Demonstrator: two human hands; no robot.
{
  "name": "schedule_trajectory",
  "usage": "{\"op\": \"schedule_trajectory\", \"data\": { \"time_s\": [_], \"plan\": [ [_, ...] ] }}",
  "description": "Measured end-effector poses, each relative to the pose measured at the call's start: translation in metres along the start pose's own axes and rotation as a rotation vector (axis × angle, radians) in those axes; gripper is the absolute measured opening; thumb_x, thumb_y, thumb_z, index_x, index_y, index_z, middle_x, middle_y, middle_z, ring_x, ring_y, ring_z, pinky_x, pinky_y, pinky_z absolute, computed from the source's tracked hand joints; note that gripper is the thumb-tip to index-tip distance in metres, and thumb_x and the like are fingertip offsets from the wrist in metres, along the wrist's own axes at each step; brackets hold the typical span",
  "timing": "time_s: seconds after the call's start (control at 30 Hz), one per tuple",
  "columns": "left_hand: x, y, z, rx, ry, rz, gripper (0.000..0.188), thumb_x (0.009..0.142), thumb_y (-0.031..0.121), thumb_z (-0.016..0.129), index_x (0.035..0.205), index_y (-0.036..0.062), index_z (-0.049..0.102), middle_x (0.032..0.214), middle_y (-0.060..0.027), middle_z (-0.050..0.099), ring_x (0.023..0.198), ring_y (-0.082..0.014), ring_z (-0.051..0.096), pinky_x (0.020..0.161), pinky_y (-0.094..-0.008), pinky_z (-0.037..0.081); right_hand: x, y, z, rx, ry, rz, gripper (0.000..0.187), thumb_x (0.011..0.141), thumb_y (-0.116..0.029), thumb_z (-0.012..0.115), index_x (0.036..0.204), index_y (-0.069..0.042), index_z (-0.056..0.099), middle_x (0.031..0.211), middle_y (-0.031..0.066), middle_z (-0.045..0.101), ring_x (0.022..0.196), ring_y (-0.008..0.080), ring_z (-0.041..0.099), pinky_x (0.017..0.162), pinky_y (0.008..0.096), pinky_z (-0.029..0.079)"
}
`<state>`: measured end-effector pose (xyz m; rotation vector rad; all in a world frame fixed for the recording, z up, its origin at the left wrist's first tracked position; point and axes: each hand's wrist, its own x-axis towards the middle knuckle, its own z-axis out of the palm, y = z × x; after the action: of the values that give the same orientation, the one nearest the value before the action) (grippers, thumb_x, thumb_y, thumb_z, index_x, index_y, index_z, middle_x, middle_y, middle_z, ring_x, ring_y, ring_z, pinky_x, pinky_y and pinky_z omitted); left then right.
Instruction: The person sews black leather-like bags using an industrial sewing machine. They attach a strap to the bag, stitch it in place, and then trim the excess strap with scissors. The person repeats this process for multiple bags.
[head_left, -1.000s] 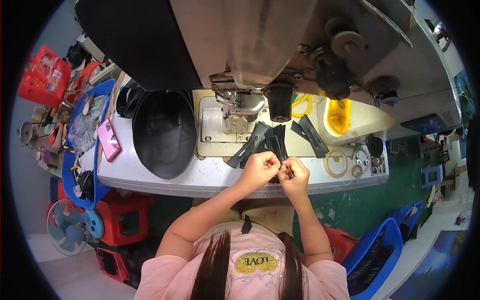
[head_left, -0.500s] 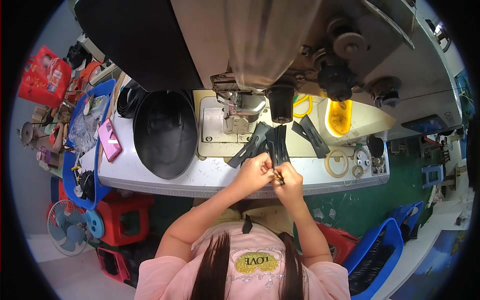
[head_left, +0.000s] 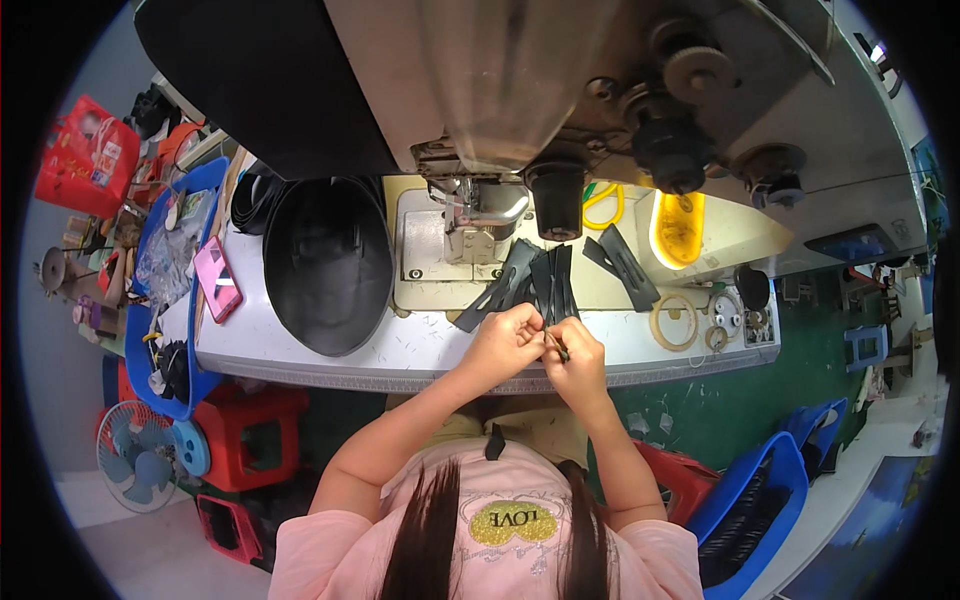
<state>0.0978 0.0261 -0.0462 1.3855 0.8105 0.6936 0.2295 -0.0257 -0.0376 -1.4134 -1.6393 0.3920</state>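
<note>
Black strips (head_left: pixel 555 278), fanned on the bed (head_left: pixel 606 298) just beyond both hands, middle ones pointing away from the body; left hand (head_left: pixel 506 342), fingers together, contents hidden; right hand (head_left: pixel 576 352), closed on a small dark piece (head_left: pixel 563 354); neither clearly nearer.

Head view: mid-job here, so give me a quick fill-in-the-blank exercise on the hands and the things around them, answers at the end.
1. Just beyond the left hand and the right hand lie flat strips coloured ____.
2. A small thin object shows in the grasp of the ____ hand.
3. The pink phone lies to the ____ of the large black oval piece.
4. Near the red stool at left is a caged ____.

Missing words: black; right; left; fan.
</note>
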Motion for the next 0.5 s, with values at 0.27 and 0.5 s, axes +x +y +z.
{"op": "schedule_trajectory", "data": {
  "time_s": [0.27, 0.5],
  "plan": [
    [-0.005, 0.002, -0.002, 0.081, 0.038, 0.005, 0.005, 0.075, -0.003, 0.053, 0.08, -0.0041, 0.05, 0.068, -0.0025, 0.053, 0.061, -0.0041, 0.052, 0.053, -0.019, 0.045, -0.004, 0.011, 0.008, 0.196, 0.04, 0.21, 0.007, 0.069, 0.005, 0.057, 0.066, 0.003, 0.05, 0.06, 0.0067, 0.048, 0.05, 0.0114, 0.045, 0.044, 0.0245, 0.036],
    [-0.01, 0.002, -0.002, 0.132, 0.095, 0.029, 0.004, 0.076, -0.001, 0.054, 0.077, -0.0041, 0.052, 0.062, -0.0006, 0.053, 0.054, -0.001, 0.046, 0.046, -0.0178, 0.038, -0.002, -0.001, 0.001, 0.467, -0.059, 0.452, 0.01, 0.074, -0.001, 0.059, 0.067, 0.001, 0.051, 0.062, 0.0031, 0.051, 0.053, 0.0091, 0.045, 0.047, 0.0229, 0.036]
  ]
}}
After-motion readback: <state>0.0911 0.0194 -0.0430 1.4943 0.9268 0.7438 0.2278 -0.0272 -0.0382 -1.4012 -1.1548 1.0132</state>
